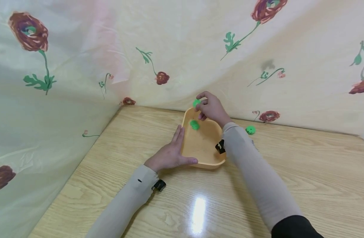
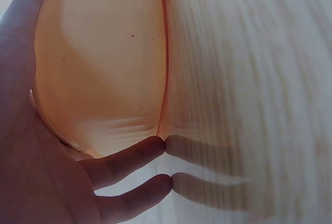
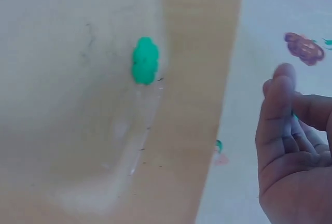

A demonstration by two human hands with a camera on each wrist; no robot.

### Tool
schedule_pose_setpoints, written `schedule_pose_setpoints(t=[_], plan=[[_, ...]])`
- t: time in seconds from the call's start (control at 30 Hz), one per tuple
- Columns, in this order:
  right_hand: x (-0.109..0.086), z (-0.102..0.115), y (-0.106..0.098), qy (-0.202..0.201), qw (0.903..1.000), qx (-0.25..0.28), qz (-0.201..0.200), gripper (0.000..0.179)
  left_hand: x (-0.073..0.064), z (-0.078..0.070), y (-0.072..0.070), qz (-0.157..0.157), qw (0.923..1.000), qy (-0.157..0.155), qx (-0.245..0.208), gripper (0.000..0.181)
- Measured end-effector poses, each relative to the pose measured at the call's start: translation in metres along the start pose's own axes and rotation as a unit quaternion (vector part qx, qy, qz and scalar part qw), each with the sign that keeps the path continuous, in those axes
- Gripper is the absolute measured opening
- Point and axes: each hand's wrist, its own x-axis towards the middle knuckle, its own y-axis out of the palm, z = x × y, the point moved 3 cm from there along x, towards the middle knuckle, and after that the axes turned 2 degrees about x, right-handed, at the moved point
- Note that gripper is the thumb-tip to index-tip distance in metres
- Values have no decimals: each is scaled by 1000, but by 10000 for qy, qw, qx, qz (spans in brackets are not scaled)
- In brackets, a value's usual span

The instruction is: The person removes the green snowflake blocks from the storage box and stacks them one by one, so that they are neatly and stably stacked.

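An orange rectangular tray (image 1: 204,142) with raised walls and rounded corners stands on the table. My left hand (image 1: 170,153) lies against its near left corner, fingers straight along the left wall and thumb across the near rim; the left wrist view shows two fingertips (image 2: 155,143) beside the tray. Above the tray's far end, my right hand (image 1: 211,107) pinches a green scalloped disc (image 1: 196,102) between thumb and fingers. Only a sliver of that disc shows in the right wrist view, the hand hiding the remainder. Another green scalloped disc (image 1: 195,125) lies inside the tray, near its far left corner.
A third green disc (image 1: 250,130) lies on the wooden table (image 1: 304,172) to the right of the tray, beyond the right forearm. A flower-printed cloth (image 1: 185,49) hangs along the table's back and left edges, close behind the tray.
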Motion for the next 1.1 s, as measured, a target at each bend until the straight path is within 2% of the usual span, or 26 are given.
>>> schedule_pose_setpoints(t=[0.2, 0.43, 0.7, 0.9, 1.1], plan=[[-5, 8, -6, 90, 9997, 182, 151, 36, -1, -1, 0, 34, 10000, 2, 32, 129], [-14, 13, -19, -97, 9999, 85, -77, 35, -1, -1, -1, 27, 10000, -22, -35, 129], [-24, 13, -39, 93, 9994, 206, -279, 37, -1, 0, -1, 1, 9998, 9, -194, 130], [-34, -1, -54, 302, 9990, 1, -335, 35, 1, 0, -1, -36, 9998, -28, -215, 130], [-46, -32, -69, 348, 9980, 369, -382, 36, 3, -1, 0, -69, 9997, -34, -210, 131]])
